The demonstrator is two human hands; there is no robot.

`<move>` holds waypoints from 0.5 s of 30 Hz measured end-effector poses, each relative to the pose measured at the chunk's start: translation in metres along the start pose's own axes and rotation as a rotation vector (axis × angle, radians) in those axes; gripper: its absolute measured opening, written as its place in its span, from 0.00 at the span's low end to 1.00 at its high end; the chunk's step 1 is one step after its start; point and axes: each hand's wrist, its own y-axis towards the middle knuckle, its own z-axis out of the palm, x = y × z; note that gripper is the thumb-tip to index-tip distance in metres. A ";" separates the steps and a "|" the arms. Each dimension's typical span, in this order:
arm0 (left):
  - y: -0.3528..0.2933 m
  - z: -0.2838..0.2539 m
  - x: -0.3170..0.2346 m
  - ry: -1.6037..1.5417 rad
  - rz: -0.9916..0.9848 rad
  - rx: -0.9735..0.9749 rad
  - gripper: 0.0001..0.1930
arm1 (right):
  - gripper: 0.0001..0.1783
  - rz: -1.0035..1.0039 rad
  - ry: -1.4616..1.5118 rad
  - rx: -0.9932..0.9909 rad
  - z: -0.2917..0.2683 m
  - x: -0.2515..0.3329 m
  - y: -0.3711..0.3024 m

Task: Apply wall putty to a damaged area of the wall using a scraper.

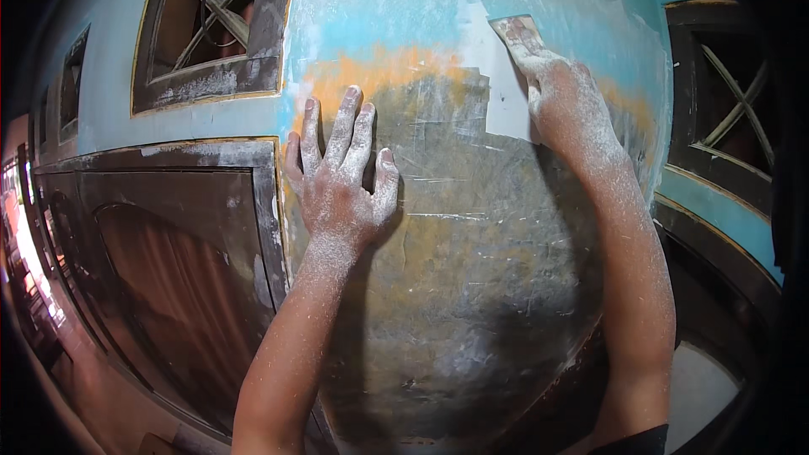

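My right hand (569, 101), coated in white dust, grips a putty knife (516, 31) whose wide blade lies against the wall at the upper right. Beside and below the blade is a patch of smooth white filler (508, 105) with a straight lower edge. Spread fingers of my left hand (341, 177) rest flat on the wall, left of the filler, and that hand is dusty too. The wall (472, 244) is blue at the top, orange in a band below, and worn grey-brown further down, with scratches. The knife's handle is hidden in my right hand.
Left of the wall stand a dark window frame (211, 84) with crossed bars and a dark wooden door (168, 261). To the right is another dark frame (742, 93) with crossed bars. A pale rounded object (699, 388) sits low at the right.
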 end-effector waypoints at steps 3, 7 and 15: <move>0.002 -0.001 0.001 -0.008 0.000 -0.007 0.30 | 0.19 0.023 -0.053 0.024 0.001 0.002 -0.006; 0.002 0.002 -0.001 -0.012 0.001 -0.003 0.30 | 0.18 0.042 -0.057 0.077 -0.004 0.004 0.015; -0.001 -0.001 -0.003 0.021 0.001 0.007 0.30 | 0.17 0.058 -0.044 0.065 -0.006 0.009 0.023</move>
